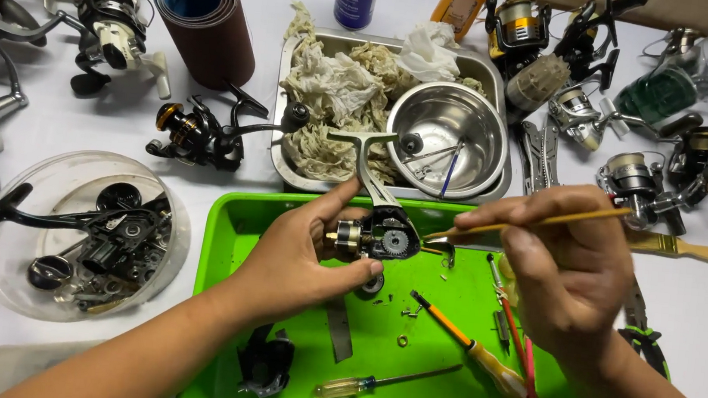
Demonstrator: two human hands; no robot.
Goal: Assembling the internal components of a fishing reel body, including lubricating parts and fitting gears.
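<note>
My left hand (302, 246) holds an opened fishing reel body (378, 232) above the green tray (235, 222); its gears show and its silver handle stem points up. My right hand (568, 263) grips a thin wooden-handled brush (542, 220), whose tip reaches the reel's open side. On the tray lie an orange-handled screwdriver (477, 354), a yellow-handled screwdriver (371, 384), a black reel cover (266, 362), a metal strip and small loose parts.
Behind the tray, a steel pan (284, 162) holds rags and a round steel bowl (448, 135). A clear bowl (52, 187) of black reel parts sits left. Several reels, a sandpaper roll (207, 20), spray can, bottle and pliers crowd the white table.
</note>
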